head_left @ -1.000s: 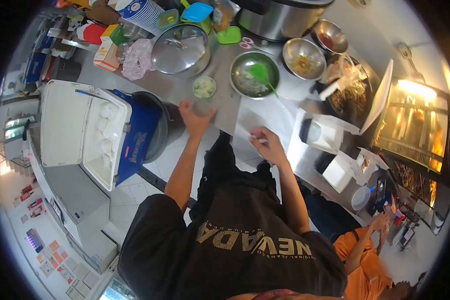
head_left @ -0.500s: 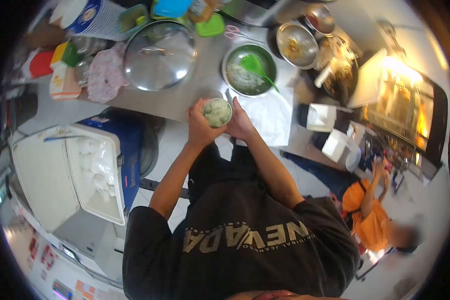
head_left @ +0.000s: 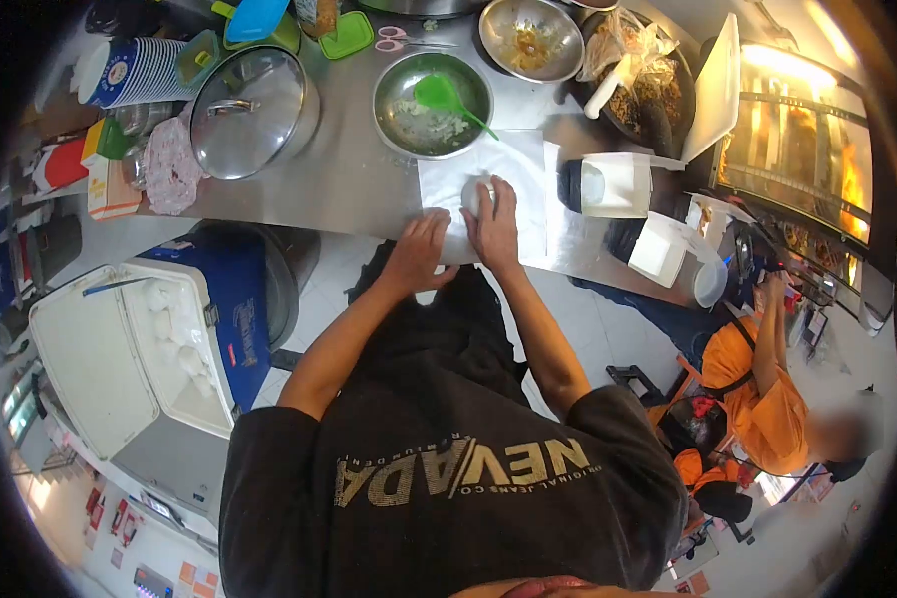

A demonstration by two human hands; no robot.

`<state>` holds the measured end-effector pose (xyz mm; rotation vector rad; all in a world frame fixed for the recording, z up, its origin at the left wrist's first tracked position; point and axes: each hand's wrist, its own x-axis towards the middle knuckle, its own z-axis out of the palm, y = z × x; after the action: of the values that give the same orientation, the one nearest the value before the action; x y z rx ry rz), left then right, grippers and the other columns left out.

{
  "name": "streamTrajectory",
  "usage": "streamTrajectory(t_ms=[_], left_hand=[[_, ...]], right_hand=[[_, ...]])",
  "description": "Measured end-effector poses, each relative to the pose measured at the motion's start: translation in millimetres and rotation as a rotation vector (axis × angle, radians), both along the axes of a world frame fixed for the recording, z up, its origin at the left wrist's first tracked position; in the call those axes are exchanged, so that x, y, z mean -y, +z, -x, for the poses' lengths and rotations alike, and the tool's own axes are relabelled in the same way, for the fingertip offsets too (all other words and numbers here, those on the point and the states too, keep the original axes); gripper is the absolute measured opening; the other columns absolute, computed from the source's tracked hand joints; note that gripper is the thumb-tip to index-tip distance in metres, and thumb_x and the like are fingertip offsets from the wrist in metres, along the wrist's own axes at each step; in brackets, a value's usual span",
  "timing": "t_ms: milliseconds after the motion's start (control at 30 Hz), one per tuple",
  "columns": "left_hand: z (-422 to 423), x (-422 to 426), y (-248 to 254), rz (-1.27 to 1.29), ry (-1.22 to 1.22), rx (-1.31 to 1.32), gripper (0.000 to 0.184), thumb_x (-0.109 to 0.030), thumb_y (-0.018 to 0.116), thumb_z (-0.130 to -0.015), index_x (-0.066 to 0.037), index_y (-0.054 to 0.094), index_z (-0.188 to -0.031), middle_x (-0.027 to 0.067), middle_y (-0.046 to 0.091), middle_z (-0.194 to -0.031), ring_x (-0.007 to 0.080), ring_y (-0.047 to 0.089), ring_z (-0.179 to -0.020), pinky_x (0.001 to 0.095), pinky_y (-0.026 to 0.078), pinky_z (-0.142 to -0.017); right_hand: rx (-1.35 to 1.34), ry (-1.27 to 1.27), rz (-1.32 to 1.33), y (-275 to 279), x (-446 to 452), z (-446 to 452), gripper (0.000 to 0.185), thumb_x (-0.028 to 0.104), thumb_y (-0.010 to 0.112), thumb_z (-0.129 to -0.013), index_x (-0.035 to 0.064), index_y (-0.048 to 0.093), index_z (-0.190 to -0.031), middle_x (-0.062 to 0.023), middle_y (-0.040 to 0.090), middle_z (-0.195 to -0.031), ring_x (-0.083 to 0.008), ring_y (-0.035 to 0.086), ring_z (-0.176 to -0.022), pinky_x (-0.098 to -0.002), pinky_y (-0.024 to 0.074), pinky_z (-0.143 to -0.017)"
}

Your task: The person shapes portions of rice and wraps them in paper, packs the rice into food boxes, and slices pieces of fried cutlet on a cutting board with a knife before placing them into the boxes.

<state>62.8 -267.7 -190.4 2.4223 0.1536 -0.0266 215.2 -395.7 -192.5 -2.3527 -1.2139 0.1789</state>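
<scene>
A small whitish bowl (head_left: 475,192) appears to sit upside down on a white sheet of paper (head_left: 530,214) at the counter's near edge. The fingers of my right hand (head_left: 493,227) are curled over the bowl. My left hand (head_left: 419,249) lies at the sheet's near left corner, fingers stretched out and thumb apart. Whatever is under the bowl is hidden. Just beyond the sheet stands a steel mixing bowl (head_left: 389,128) with some white rice inside, and a green rice paddle (head_left: 439,95) leans in it.
Left on the counter stands a lidded steel pot (head_left: 259,125). Pink-handled scissors (head_left: 394,42) lie at the back. To the right are open white boxes (head_left: 623,189), a wok (head_left: 678,95) and a lit glass cabinet (head_left: 787,149). A person in orange (head_left: 757,389) works nearby.
The small bowl of rice, held upright in my left hand before, is now turned over on the paper under my right hand. My left hand has moved to the paper's edge. The camera view has shifted.
</scene>
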Motion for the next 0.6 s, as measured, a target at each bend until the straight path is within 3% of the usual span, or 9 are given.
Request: streamTrajectory(t_ms=[133, 233, 333, 400, 500, 567, 600], left_hand=[[-4.2, 1.5, 7.9, -0.066, 0.012, -0.014, 0.089, -0.038, 0.077, -0.080, 0.010, 0.036, -0.143, 0.0270, 0.045, -0.145, 0.0404, 0.043, -0.138, 0.0497, 0.031, -0.118], [0.6, 9.8, 1.5, -0.107, 0.034, 0.049, 0.079, -0.034, 0.076, -0.082, 0.007, 0.040, -0.139, 0.0259, 0.046, -0.145, 0.0411, 0.044, -0.137, 0.0509, 0.036, -0.114], [20.9, 19.0, -25.7, -0.113, 0.038, 0.116, 0.062, -0.026, 0.074, -0.085, 0.004, 0.049, -0.134, 0.0261, 0.049, -0.142, 0.0432, 0.047, -0.133, 0.0511, 0.039, -0.112], [27.8, 23.6, -27.9, -0.085, 0.009, 0.089, 0.050, -0.019, 0.070, -0.087, 0.002, 0.054, -0.130, 0.0256, 0.052, -0.138, 0.0438, 0.050, -0.129, 0.0503, 0.040, -0.111], [20.9, 28.7, -27.9, 0.041, 0.044, -0.015, 0.036, -0.016, 0.065, -0.091, 0.000, 0.058, -0.122, 0.0225, 0.057, -0.127, 0.0409, 0.055, -0.121, 0.0480, 0.043, -0.106], [20.3, 21.9, -45.5, 0.187, 0.173, -0.033, 0.029, -0.022, 0.064, -0.093, -0.001, 0.062, -0.113, 0.0198, 0.061, -0.113, 0.0368, 0.058, -0.111, 0.0459, 0.044, -0.102], [20.8, 15.8, -47.8, 0.227, 0.161, -0.002, 0.031, -0.022, 0.064, -0.093, -0.001, 0.062, -0.116, 0.0188, 0.062, -0.112, 0.0358, 0.058, -0.110, 0.0448, 0.044, -0.101]], right_hand=[[-0.082, -0.042, -0.161, 5.1, 10.1, -4.1, 0.061, 0.011, 0.078, -0.084, -0.0055, 0.049, -0.135, -0.0301, 0.044, -0.141, -0.0490, 0.045, -0.129, -0.0523, 0.0398, -0.109], [-0.051, -0.044, -0.213, 19.2, 8.2, -10.8, 0.064, 0.012, 0.078, -0.084, -0.0064, 0.046, -0.137, -0.0304, 0.045, -0.140, -0.0485, 0.046, -0.129, -0.0509, 0.0404, -0.109], [-0.216, -0.006, -0.442, 48.0, -18.3, 3.1, 0.059, 0.017, 0.079, -0.083, -0.0073, 0.049, -0.128, -0.0279, 0.047, -0.139, -0.0462, 0.045, -0.131, -0.0519, 0.0393, -0.109], [-0.481, 0.247, -0.337, 53.0, -62.4, 24.0, 0.061, 0.021, 0.078, -0.083, -0.0070, 0.049, -0.128, -0.0252, 0.048, -0.141, -0.0443, 0.043, -0.135, -0.0516, 0.0377, -0.112], [-0.209, 0.422, -0.209, 10.4, -145.1, 53.0, 0.060, 0.023, 0.078, -0.083, -0.0044, 0.050, -0.128, -0.0235, 0.048, -0.143, -0.0445, 0.043, -0.136, -0.0504, 0.0352, -0.115], [-0.066, 0.429, -0.222, 10.8, -164.4, 57.2, 0.054, 0.022, 0.077, -0.084, -0.0018, 0.052, -0.126, -0.0222, 0.051, -0.141, -0.0433, 0.047, -0.132, -0.0485, 0.0369, -0.114], [-0.034, 0.420, -0.268, 23.6, -167.5, 56.0, 0.050, 0.021, 0.077, -0.085, -0.0008, 0.054, -0.124, -0.0210, 0.052, -0.139, -0.0420, 0.050, -0.130, -0.0476, 0.0395, -0.112]])
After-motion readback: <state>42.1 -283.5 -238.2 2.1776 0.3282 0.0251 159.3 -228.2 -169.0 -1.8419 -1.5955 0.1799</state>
